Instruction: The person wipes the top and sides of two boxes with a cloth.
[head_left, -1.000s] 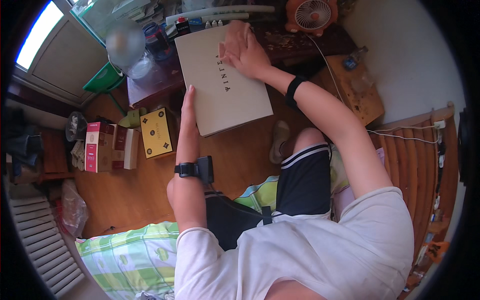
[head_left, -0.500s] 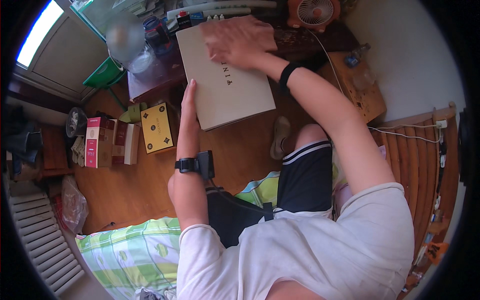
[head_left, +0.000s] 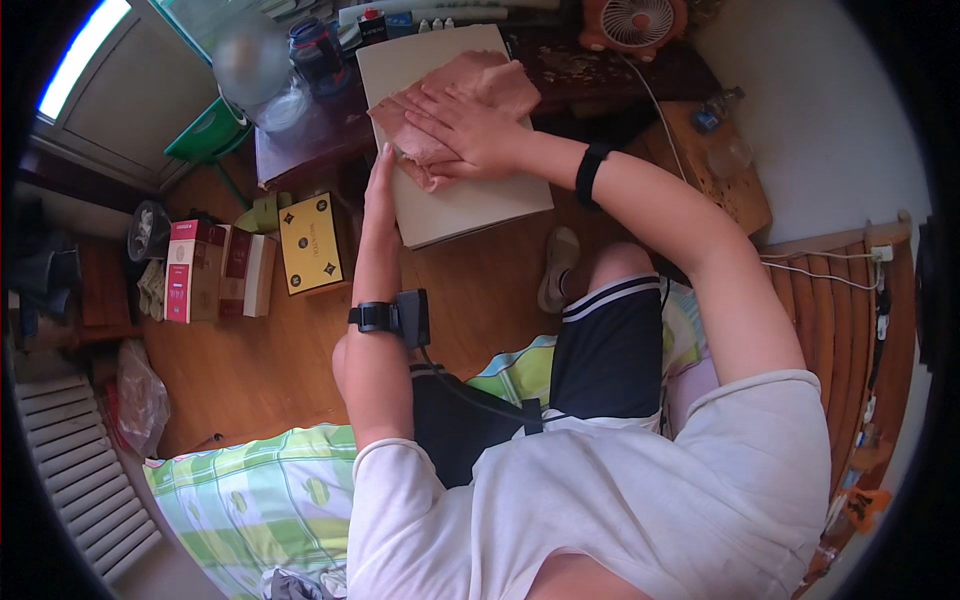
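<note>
Pinkish-brown cloth (head_left: 455,105) lies spread over the upper part of a large flat white box (head_left: 470,195), which rests tilted against the edge of a dark wooden table (head_left: 300,150) and stands out over the wooden floor (head_left: 260,370). Closest to where I stand, the person sits in a white T-shirt and dark shorts with white stripes, on a green and yellow checked blanket (head_left: 250,490); a black cable runs up the left forearm to a small black device strapped at the wrist. The left hand (head_left: 380,185) lies flat along the box's left edge, fingers straight and pointing away, touching the side of the box and closed around nothing. Above it, the right hand (head_left: 465,125), with a black band on the wrist, is laid palm down and fingers splayed on the cloth, pressing it onto the box rather than clasping it. To the left on the floor stand a yellow box (head_left: 310,243) with dark markings and red and white cartons (head_left: 205,270) side by side. Farther off, on the table's far edge, there are a clear round jar (head_left: 250,60), a dark blue container (head_left: 315,45) and a small orange desk fan (head_left: 635,20).
</note>
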